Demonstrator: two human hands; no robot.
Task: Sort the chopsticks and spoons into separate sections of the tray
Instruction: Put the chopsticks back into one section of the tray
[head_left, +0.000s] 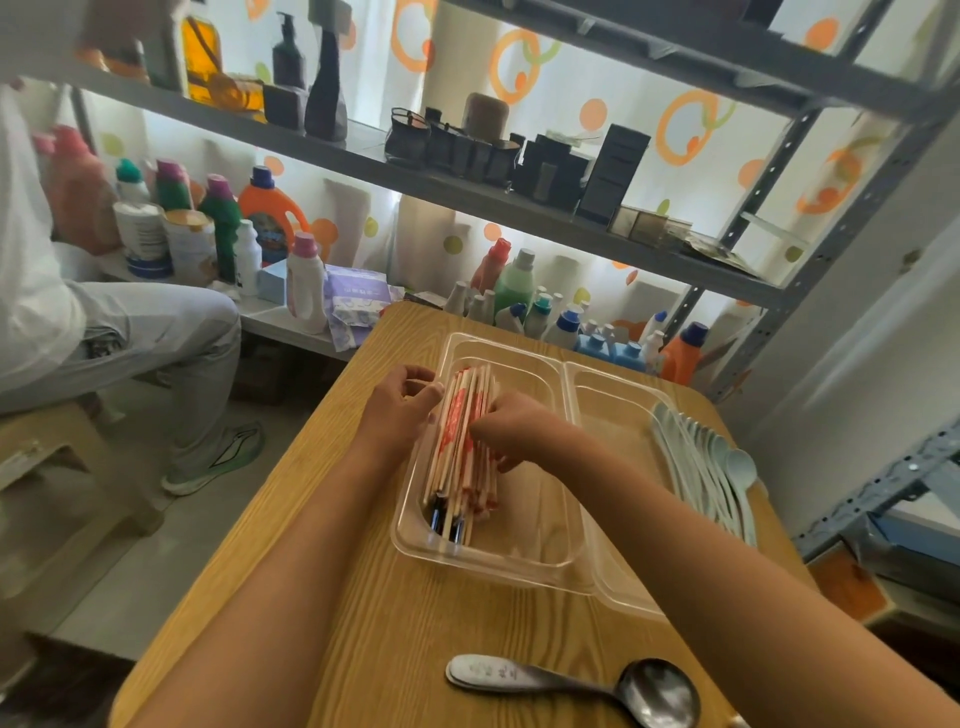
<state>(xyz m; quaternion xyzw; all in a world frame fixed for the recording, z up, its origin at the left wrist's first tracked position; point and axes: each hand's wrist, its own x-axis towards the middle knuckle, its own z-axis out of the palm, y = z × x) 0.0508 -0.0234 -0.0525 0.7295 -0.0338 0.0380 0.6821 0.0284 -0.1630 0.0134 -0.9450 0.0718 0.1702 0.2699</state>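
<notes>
We see both hands at the left section of the clear tray (566, 519), over the bundle of chopsticks (462, 447) that lies inside it. The left hand (402, 410) is at the far left edge of the bundle, its fingers curled and closed on a few sticks at the tray wall. The right hand (511, 431) rests on top of the bundle with fingers bent down, the fingertips (480, 431) pressing the red-and-white wrappers (we cannot tell if it pinches one stick or only touches). The chopsticks fill the left half of this section, and the right half of it shows bare floor. The right section holds nothing we can see. The pale blue spoons (701, 467) lie in a row along its right rim. One metal spoon (597, 686) lies apart on the wooden table (363, 623), near the front edge, between our forearms
</notes>
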